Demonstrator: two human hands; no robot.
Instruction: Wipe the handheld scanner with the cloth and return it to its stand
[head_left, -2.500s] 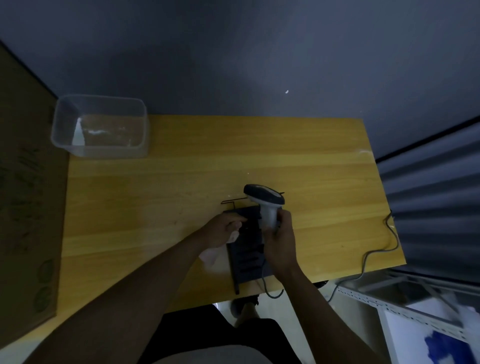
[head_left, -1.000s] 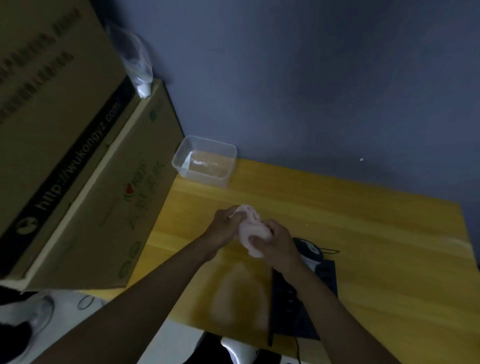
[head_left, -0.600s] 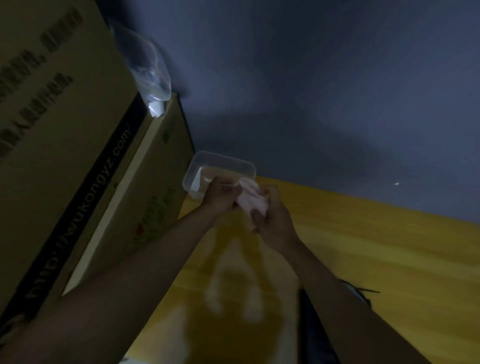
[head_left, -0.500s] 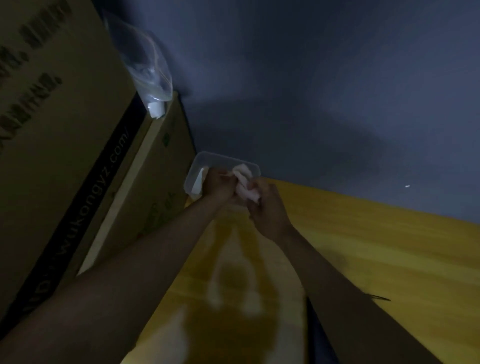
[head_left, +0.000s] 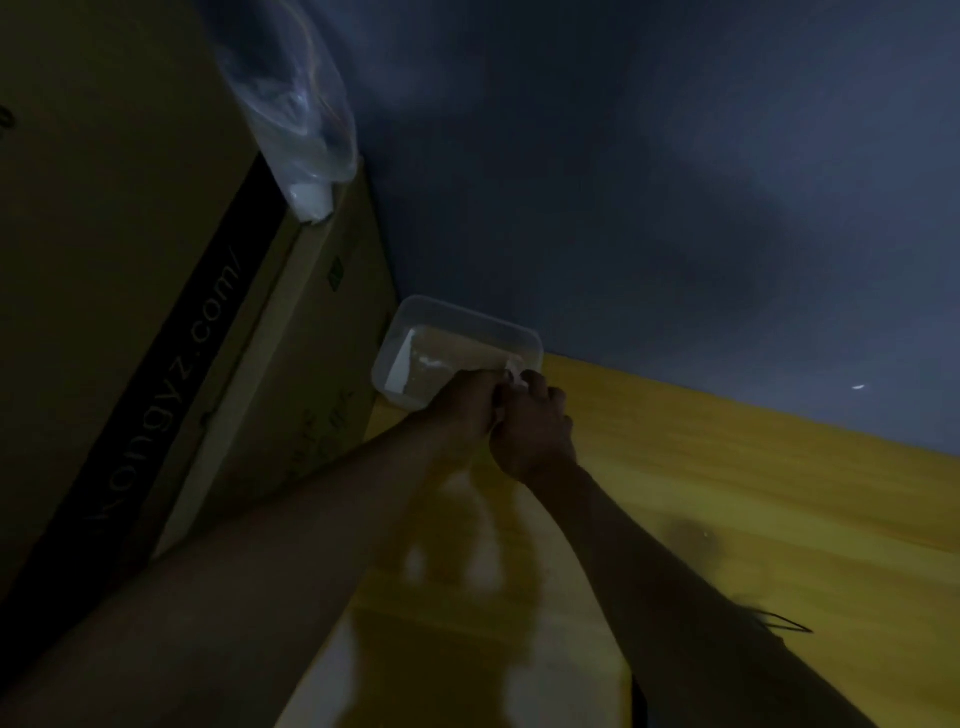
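Dim feed, reading what I can. Both my hands are out over the far left corner of the yellow wooden tabletop (head_left: 727, 493), right at the near rim of the clear rectangular plastic tub (head_left: 415, 332) that sits in that corner against the dark blue-grey wall (head_left: 649, 182).

Left hand (head_left: 467, 405) and right hand (head_left: 532, 436) are pressed knuckle to knuckle, both curled closed around the small pale cloth (head_left: 514, 375). Only a scrap of the cloth shows, poking up between the fingertips; the rest is bunched inside the two fists. It sits at the tub's near right edge; I can't tell whether it touches the rim.

Handheld scanner: not visible in this view. Thin dark wire prongs (head_left: 784, 623) stick out from behind my right forearm at lower right, and a dark edge shows at the bottom of the frame beside that arm; too dark to say what either belongs to.

The tub has a pale strip along its left inner wall. Stacked brown cardboard boxes (head_left: 156, 312) with a black printed band stand hard left of the table, touching the tub's side or just beside it. A clear plastic bag (head_left: 301, 114) with something white in its bottom hangs over the top box edge. Glossy reflections lie on the tabletop between my forearms.
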